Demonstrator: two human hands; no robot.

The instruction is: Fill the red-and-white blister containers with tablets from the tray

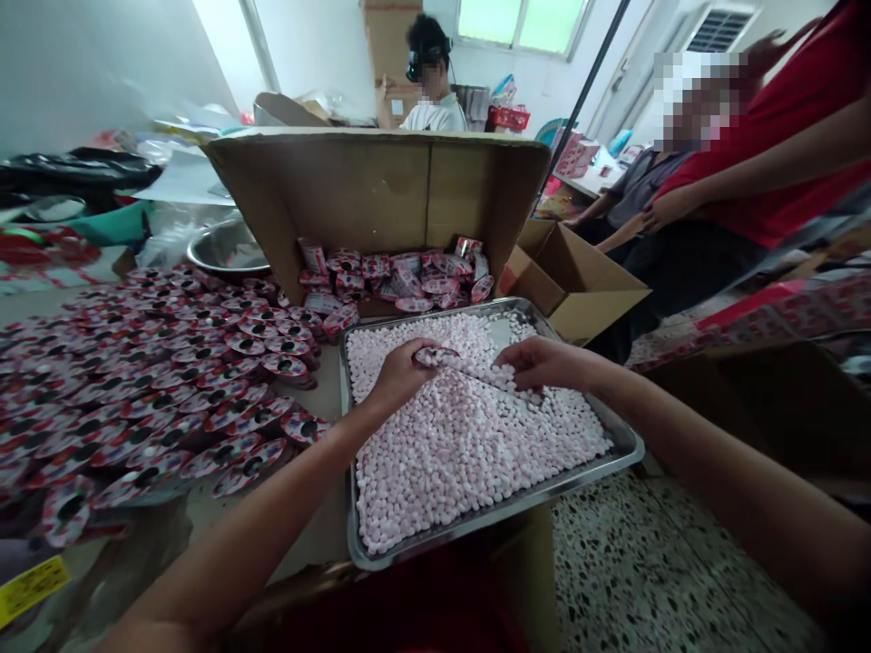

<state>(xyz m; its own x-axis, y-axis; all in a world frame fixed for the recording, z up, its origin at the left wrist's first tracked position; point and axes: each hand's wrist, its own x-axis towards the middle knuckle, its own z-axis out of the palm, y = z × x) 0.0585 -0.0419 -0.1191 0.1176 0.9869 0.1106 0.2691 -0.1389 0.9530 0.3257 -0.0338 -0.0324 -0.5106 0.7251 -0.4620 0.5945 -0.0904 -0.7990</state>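
Metal tray (490, 514) round pale pieces (435, 444), left hand (405, 369) curled round packet (434, 356), half-curled right hand (548, 363) inside rim, grip unclear.

We see pale walls (347, 54) around us and a window (521, 23) at the far side, its panes glowing greenish with light. A slatted vent (721, 29) sits high on the right. Below, we make out a speckled terrazzo floor (653, 544), and a white table (593, 180) stands farther back.

From here I see pale pink and white pellets (469, 444), a silvery tray (630, 446), red-and-white patterned packets (286, 365), and a dark-speckled pale floor (653, 544).
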